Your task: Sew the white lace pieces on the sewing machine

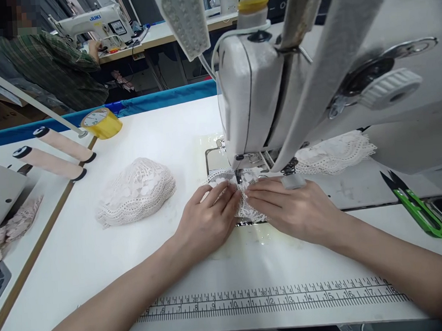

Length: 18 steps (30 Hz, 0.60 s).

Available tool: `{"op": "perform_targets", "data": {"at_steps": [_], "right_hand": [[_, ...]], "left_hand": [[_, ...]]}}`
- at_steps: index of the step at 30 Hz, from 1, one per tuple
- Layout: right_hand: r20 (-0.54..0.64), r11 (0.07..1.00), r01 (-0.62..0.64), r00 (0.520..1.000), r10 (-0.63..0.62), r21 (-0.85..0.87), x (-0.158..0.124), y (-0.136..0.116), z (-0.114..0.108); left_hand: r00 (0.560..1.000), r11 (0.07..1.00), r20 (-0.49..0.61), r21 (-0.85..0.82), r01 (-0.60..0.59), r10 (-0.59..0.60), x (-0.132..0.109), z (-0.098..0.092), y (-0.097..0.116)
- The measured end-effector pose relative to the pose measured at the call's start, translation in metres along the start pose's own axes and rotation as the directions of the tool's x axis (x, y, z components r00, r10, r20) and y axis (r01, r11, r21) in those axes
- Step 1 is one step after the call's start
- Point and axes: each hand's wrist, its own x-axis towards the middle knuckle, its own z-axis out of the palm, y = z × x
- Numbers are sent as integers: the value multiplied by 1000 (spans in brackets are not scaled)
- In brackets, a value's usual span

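Observation:
A piece of white lace [251,214] lies beneath the presser foot [238,176] of a white sewing machine [252,94]. On its left side, my left hand [210,216] has bent fingers closed together on the lace, close to the foot. From the right, my right hand [295,208] holds the lace with its fingers pressed together and its thumb hidden. The fingertips of both hands almost meet in front of the needle area. A bundled lace piece [137,192] rests left of my hands, and more lace [337,152] lies behind the right hand.
Green thread snips [421,209] lie at the right. Two thread cones [52,162] and a yellow tape roll [102,123] are at the left. A printed ruler [268,301] runs along the table's front. Beyond, a person [53,65] works at another sewing machine [95,26].

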Motion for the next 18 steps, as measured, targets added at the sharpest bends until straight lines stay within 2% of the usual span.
{"op": "perform_targets", "data": {"at_steps": [6,14,18], "right_hand": [[-24,1000,15,1000,-15,-12,-1,0,5],[-29,999,11,1000,-12,-45,-1,0,8],[-4,996,28,1000,-28,-83,-1,-2,7]], "left_hand": [[997,996,-40,-56,-62,60,-3,0,1],[999,997,-42,-81,-1,-2,0,1,1],[998,997,-64,-75,-26,21,-1,-3,5]]}}
